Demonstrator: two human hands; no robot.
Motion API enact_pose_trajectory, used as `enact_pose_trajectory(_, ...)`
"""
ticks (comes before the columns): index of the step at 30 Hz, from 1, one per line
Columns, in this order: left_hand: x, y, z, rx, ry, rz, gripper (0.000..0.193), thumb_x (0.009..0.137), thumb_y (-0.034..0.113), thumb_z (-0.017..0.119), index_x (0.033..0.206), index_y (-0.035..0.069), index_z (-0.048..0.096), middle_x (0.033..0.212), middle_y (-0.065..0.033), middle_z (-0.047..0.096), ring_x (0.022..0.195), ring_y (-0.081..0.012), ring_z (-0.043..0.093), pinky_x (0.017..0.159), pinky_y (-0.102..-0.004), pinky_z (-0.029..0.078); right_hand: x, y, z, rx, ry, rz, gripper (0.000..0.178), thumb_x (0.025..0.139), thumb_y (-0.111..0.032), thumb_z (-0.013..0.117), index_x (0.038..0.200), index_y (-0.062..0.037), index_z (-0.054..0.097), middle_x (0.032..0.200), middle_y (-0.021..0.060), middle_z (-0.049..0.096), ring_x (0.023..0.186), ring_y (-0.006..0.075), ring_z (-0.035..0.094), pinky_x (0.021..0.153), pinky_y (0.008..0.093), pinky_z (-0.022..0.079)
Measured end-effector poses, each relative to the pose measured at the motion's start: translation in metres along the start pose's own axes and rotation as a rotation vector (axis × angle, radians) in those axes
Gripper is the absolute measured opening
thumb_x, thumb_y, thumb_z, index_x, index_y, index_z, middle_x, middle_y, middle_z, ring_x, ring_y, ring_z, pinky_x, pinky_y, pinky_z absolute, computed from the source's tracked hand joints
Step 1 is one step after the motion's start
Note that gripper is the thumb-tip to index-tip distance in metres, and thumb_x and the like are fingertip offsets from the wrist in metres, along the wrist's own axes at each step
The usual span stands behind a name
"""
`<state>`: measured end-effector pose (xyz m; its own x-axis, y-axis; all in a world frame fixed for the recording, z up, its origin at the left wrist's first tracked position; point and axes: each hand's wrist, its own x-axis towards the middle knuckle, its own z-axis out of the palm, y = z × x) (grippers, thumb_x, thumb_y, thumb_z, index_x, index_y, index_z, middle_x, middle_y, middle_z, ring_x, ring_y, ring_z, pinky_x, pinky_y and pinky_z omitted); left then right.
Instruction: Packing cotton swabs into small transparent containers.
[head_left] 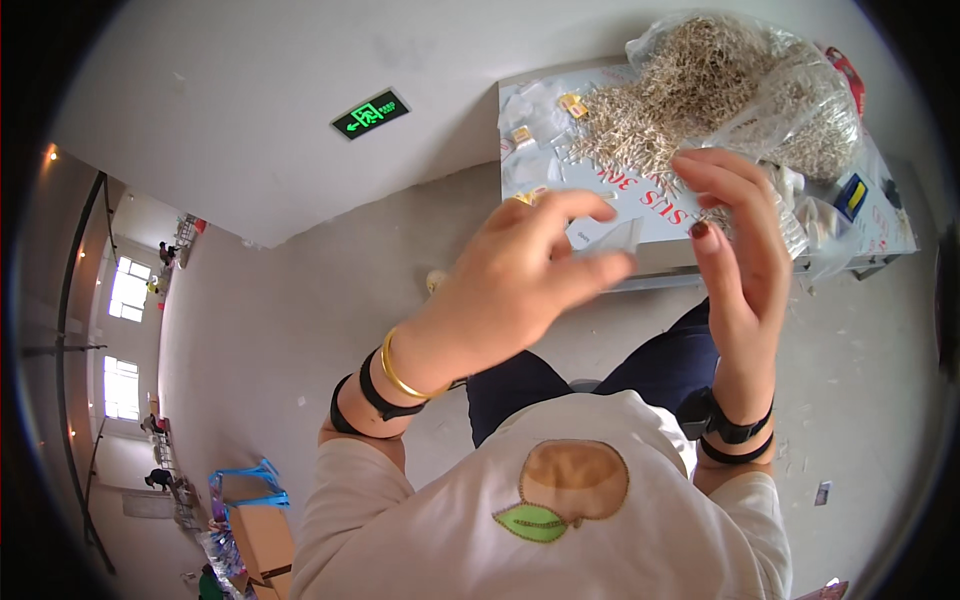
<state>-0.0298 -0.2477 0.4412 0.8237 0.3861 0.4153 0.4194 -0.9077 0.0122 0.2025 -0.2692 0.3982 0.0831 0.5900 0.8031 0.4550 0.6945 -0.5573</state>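
My left hand point(505, 275) is raised over the near edge of the table, its thumb and forefinger spread apart, the other fingers mostly hidden behind. Facing it, my right hand point(742, 235) is also lifted, fingers curved and apart from the thumb. Nothing shows in either hand. Between them, a small clear plastic bag point(622, 238) appears beside my left fingers; I cannot tell whether it touches them. Beyond my hands, a loose pile of small, thin, metallic-looking pieces point(628, 128) spreads over the white table top point(652, 222) with red lettering.
A large clear bag point(790, 110) of the same pieces stands at the table's far right. Small yellow-and-white packets point(573, 105) lie at its far left, and a blue-and-yellow box point(852, 196) at its right. Cardboard boxes point(262, 540) stand on the floor, lower left. People are far off left.
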Motion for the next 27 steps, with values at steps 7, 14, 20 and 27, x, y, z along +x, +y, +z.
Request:
enact_pose_trajectory(7,-0.043,-0.051,0.032,-0.633,0.336,-0.384,0.04,0.089,-0.005,0.073,0.127,0.007,0.064,0.126,-0.0046,0.06,0.079,-0.0043,0.058,0.065,-0.0205,0.043,-0.03,0.058,0.048,0.776,-0.502,0.673,0.037,0.105,-0.031,0.061,0.123,0.0009,0.068,0.112,0.0058,0.069,0.107,0.0134,0.06,0.092,0.0295,0.046)
enact_pose_trajectory(14,-0.066,-0.059,0.054,-0.909,0.343,-0.594,0.045,0.091,0.002,0.075,0.133,0.003,0.057,0.13,-0.0072,0.06,0.087,-0.0089,0.062,0.089,-0.0263,0.049,-0.044,0.081,0.088,0.867,-0.494,0.739,0.009,0.102,-0.011,0.065,0.097,-0.0049,0.069,0.098,0.0002,0.069,0.087,0.008,0.059,0.082,0.0228,0.047)
enact_pose_trajectory(20,-0.098,-0.055,0.111,-0.718,0.429,-0.828,0.014,0.1,0.013,0.07,0.096,0.0,0.064,0.085,-0.0013,0.066,0.075,-0.0051,0.06,0.068,-0.0219,0.048,-0.072,0.098,0.135,0.493,-0.531,0.673,0.006,0.096,-0.008,0.069,0.096,-0.0028,0.072,0.086,0.0015,0.071,0.08,0.0083,0.063,0.071,0.0276,0.053)
enact_pose_trajectory(27,-0.1,-0.057,0.141,-0.911,0.387,-0.888,0.024,0.105,0.017,0.064,0.09,-0.002,0.062,0.075,0.0,0.065,0.068,-0.0047,0.061,0.061,-0.0193,0.045,-0.075,0.081,0.146,0.355,-0.516,0.503,0.018,0.088,-0.009,0.075,0.083,0.0012,0.062,0.075,0.014,0.069,0.071,0.0229,0.07,0.064,0.0347,0.053)
